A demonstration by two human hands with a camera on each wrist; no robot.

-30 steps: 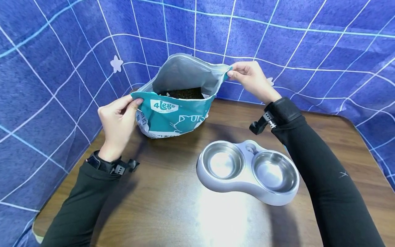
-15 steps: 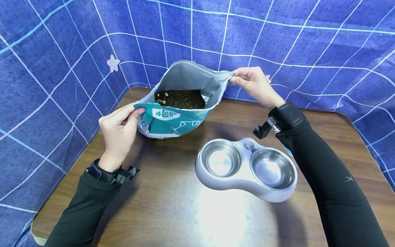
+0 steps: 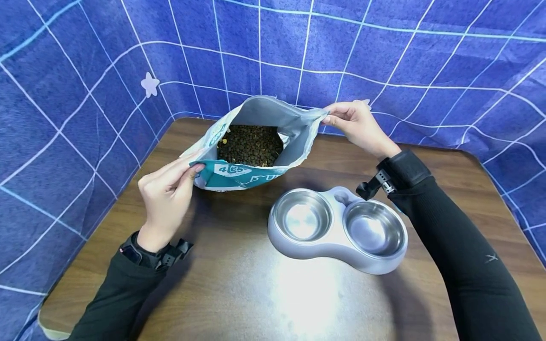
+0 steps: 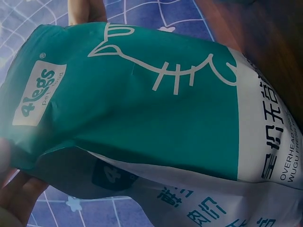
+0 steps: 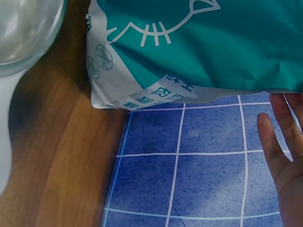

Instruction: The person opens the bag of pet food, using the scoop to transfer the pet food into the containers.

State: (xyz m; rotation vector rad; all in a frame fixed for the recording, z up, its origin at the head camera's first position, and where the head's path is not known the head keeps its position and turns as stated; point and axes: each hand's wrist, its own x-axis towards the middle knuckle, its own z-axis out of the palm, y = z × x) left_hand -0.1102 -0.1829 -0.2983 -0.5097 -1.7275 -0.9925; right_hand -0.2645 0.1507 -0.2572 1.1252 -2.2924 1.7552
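A teal and white pet food bag [image 3: 232, 181] stands on the far side of the table, its mouth spread wide and tipped toward me. Dark brown kibble [image 3: 247, 146] with a few pale bits shows inside the silver lining. My left hand [image 3: 165, 201] pinches the bag's left top corner between thumb and fingers. At the opposite corner, my right hand [image 3: 360, 127] pinches the rim the same way. In the left wrist view the bag's printed front [image 4: 161, 113] fills most of the picture, with left fingers [image 4: 23, 194] at its lower left.
A pale grey double pet feeder [image 3: 328, 248] with two bare steel bowls sits on the wooden table [image 3: 239, 284], right of and nearer than the bag. A blue gridded cloth [image 3: 409, 61] hangs close behind and at the left.
Both hands have come lower in the view with the bag's top, which leans further toward me. More of the kibble shows, and the printed front is foreshortened. The grips stay the same.
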